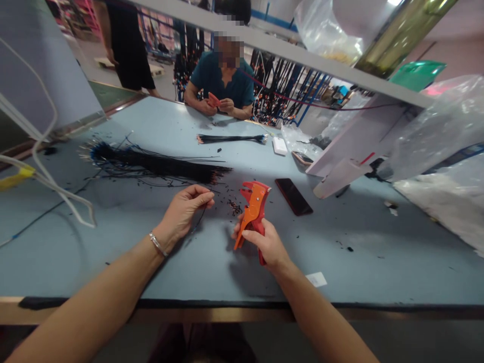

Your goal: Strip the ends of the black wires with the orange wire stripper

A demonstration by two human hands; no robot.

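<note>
Between the pinched thumb and fingers of my left hand [188,206] is a thin black wire [200,220], its loose length hanging below the fingers. My right hand [266,242] is wrapped around the handles of an orange and red wire stripper [257,201], held upright with its jaws toward the top left, a short way right of my left hand. A large bundle of black wires [159,164] with bluish ends at the left lies on the table beyond my left hand. Small cut scraps [234,206] are heaped between the two hands.
A phone [294,196] lies right of the wire stripper. Farther back are a smaller wire bundle [232,139] and a white box [280,146]. Across the table a co-worker [223,80] holds an orange-red tool. White cables [56,186] hang at the left; a shelf post [351,146] stands right.
</note>
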